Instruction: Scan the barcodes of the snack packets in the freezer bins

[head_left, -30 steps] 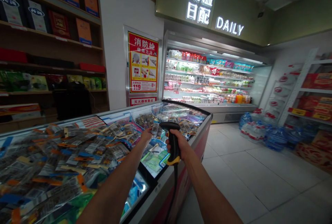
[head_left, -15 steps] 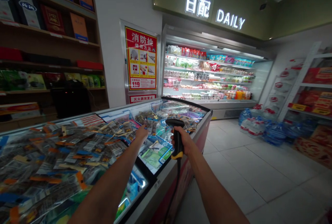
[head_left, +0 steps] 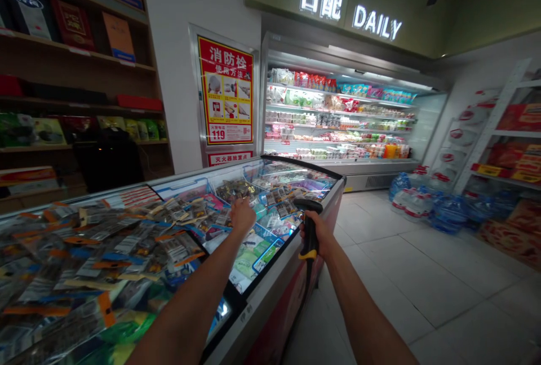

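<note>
My right hand (head_left: pixel 320 234) is wrapped round the grip of a black barcode scanner (head_left: pixel 309 225) with a yellow band, held upright over the near edge of a chest freezer (head_left: pixel 270 289). My left hand (head_left: pixel 242 216) reaches over the freezer's glass lid with its fingers curled, among hanging packets (head_left: pixel 276 201) that lie on the glass. Whether it grips one of the packets I cannot make out. A cable hangs down from the scanner's base.
Many small packets cover the freezer lid to the left (head_left: pixel 84 252). A lit open cooler (head_left: pixel 338 123) stands at the back, a red fire-hydrant notice (head_left: pixel 225 92) beside it. Water bottles (head_left: pixel 426 204) sit on the tiled floor at right. Wooden shelves (head_left: pixel 76 61) line the left wall.
Both hands have shifted to the right along the freezer; the scanner has moved right and slightly lower. The left hand has closed more over the packets.
</note>
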`<state>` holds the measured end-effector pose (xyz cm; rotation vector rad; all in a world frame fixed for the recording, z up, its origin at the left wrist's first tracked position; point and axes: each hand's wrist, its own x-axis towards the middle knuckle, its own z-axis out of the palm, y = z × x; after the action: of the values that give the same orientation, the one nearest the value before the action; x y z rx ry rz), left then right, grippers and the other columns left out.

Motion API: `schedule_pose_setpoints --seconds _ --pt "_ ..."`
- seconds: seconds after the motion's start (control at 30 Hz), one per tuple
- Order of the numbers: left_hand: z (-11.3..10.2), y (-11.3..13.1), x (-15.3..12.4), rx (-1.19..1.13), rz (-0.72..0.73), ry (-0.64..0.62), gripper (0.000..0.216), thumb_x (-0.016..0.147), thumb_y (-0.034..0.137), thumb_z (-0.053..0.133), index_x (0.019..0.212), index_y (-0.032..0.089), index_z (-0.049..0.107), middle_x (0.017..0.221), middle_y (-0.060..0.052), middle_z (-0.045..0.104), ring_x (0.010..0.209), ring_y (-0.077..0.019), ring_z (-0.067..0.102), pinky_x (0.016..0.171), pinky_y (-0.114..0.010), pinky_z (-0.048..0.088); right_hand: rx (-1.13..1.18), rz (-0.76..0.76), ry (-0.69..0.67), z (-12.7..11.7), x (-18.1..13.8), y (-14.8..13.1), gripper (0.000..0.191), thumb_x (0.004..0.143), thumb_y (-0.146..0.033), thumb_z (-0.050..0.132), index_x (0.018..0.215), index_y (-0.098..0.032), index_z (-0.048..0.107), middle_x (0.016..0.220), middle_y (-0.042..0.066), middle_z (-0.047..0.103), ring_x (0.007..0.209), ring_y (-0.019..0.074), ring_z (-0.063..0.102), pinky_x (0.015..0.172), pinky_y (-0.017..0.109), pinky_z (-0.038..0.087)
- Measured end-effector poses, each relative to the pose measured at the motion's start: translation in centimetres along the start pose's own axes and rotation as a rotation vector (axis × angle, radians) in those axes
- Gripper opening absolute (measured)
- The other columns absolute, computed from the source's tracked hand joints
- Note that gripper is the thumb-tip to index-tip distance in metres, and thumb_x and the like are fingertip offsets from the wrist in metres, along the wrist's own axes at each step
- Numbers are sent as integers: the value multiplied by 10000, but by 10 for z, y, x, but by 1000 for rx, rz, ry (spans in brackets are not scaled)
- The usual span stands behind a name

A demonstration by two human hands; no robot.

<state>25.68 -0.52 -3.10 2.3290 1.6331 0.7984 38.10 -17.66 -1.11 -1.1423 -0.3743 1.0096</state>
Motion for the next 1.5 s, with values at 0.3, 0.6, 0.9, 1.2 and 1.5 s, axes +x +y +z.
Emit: schedule_pose_setpoints --seconds 0.3,0.6,0.9,1.2,1.5 --pt "64 50 28 -44 66 -246 478 787 330 331 1262 273 334 1293 -98 369 1194 -284 290 920 -510 228 6 17 -5 -12 14 0 244 654 -397 529 724 -165 500 452 -36 509 341 86 454 332 192 334" --pt "59 30 37 100 244 -228 412 802 427 251 1049 284 547 1239 -50 453 1154 -292 347 909 -551 200 16 35 -64 1 23 -1 232 660 -391 524 697 -165 485 449 -38 514 336 80 449 334 189 330" --pt "27 9 28 40 -31 -242 397 689 229 480 1066 106 484 1049 -152 572 969 -246 527 714 -290 406 -18 54 -109 31 2 7 219 665 -384 502 701 -168 489 433 -37 508 335 89 454 342 200 339" --pt "28 -3 31 -195 -64 -383 174 599 76 522 745 116 608 868 -89 647 797 -185 588 539 -194 392 16 78 -151 40 -13 2 219 667 -389 495 693 -173 485 434 -40 503 340 87 455 349 196 333" --pt "5 -14 13 -422 -79 -354 232 589 37 535 774 147 624 791 -12 655 734 -142 584 567 -184 411 11 86 -243 57 -29 -1 223 680 -387 491 700 -165 491 437 -32 511 336 87 459 339 191 326"
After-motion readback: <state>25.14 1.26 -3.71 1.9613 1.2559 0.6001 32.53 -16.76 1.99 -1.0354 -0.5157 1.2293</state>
